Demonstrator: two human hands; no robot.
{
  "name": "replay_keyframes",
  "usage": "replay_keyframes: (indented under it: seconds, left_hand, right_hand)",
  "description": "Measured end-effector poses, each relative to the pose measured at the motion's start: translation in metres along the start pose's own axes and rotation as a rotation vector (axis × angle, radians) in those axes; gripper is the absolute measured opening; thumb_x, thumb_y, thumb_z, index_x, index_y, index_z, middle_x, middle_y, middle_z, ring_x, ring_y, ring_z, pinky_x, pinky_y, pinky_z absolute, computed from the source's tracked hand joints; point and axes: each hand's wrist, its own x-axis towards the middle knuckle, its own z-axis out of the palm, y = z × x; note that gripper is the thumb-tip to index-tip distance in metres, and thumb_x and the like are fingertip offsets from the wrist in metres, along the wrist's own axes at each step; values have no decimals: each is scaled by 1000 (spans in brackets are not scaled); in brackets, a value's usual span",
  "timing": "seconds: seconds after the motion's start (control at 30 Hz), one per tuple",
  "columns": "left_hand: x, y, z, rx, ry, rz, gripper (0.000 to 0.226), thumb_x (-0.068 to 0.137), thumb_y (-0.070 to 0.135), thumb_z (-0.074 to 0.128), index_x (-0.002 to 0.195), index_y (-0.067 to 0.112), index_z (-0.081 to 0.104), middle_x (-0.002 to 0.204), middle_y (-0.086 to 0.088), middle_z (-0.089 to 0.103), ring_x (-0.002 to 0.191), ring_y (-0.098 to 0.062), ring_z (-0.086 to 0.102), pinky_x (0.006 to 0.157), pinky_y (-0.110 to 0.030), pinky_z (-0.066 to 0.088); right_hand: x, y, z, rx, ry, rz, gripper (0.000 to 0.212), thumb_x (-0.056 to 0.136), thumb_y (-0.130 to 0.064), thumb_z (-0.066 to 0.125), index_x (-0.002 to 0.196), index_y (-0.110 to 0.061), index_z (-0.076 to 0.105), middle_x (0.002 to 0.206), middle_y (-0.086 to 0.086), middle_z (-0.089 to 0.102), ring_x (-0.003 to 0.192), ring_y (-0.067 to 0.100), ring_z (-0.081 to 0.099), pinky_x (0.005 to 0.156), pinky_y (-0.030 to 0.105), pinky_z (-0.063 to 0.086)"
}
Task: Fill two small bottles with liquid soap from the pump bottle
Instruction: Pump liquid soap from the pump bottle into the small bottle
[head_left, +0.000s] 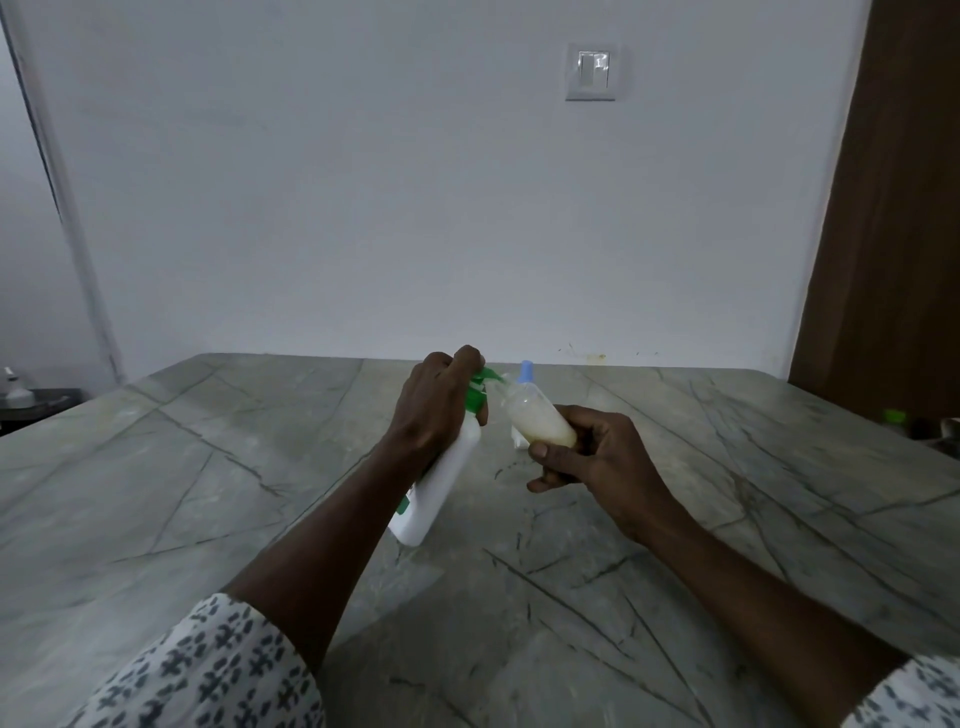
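Above marble table (208, 467) | left hand (436, 405) grips tilted pump bottle (441, 488) | right hand (597, 457) holds small bottle (537, 415), pale soap (548, 432) inside

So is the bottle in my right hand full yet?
Partly full: the bottle in the right hand holds pale liquid low down; its end by the pump looks clear.

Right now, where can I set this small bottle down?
Bare table left of the pump bottle, and right of your right hand up to the far clutter. Crowded behind the small bottle, by the blue-capped bottle.
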Motion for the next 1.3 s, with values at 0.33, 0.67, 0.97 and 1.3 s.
replay_keyframes:
  seconds: [0.33,0.67,0.97,1.3]
  left_hand:
    - [2,-2,1,41,-12,-6,82,88,74,30,45,12,63,55,-10,67,61,-28,66,90,-50,53]
    - [0,3,0,5,6,25,59,91,37,34,52,-2,57,53,-7,65,63,-27,58,87,-55,50]
    - [-3,3,-1,-32,-50,5,73,89,60,35,49,6,63,54,-10,66,57,-22,61,87,-52,53]
    - [-1,6,0,-20,-20,25,58,91,38,36,56,-3,57,51,-6,64,57,-25,56,83,-56,52]
  right_hand:
    - [2,-1,-2,4,34,-21,46,81,-1,74,124,4,60,94,20,70,62,25,69,70,49,61]
    - [1,1,0,8,0,-14,45,80,0,74,124,5,61,88,13,71,59,22,68,70,51,61]
    - [2,-1,-1,26,30,-24,44,80,-1,74,122,2,63,94,21,71,63,29,69,69,48,61]
    - [2,1,-1,-2,18,-29,46,80,-2,74,124,4,61,91,16,71,62,27,69,69,49,61]
